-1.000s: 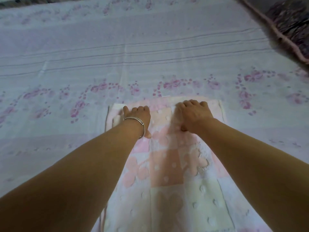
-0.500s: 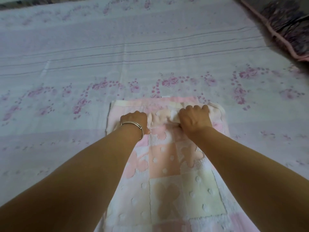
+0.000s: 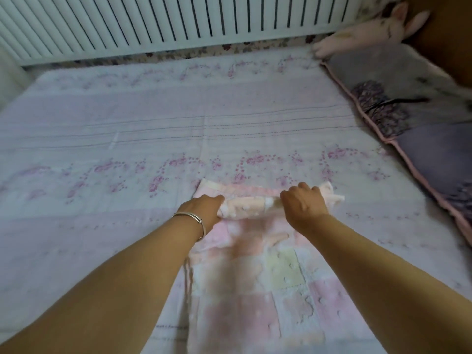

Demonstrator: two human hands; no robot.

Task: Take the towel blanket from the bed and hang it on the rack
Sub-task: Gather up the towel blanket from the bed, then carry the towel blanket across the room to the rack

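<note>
The towel blanket (image 3: 258, 290), a folded strip of pink, peach and pale yellow patchwork terry, lies lengthwise on the bed in front of me. Its far end is bunched into a thick fold raised a little off the sheet. My left hand (image 3: 204, 213), with a silver bangle on the wrist, is closed on the left end of that fold. My right hand (image 3: 304, 203) grips the right part of it, with a loose corner of towel sticking out past the knuckles. No rack is in view.
The bed (image 3: 127, 149) carries a pale lilac sheet with pink flower bands. A white slatted radiator cover (image 3: 166, 19) runs along the far wall. A grey-purple pillow (image 3: 413, 103) and a pink plush toy (image 3: 365, 34) lie at the right.
Both hands have gone from resting on the towel blanket's far end to gripping it and lifting it into a bunched fold. My view has tilted up, and the wall and pillow now show.
</note>
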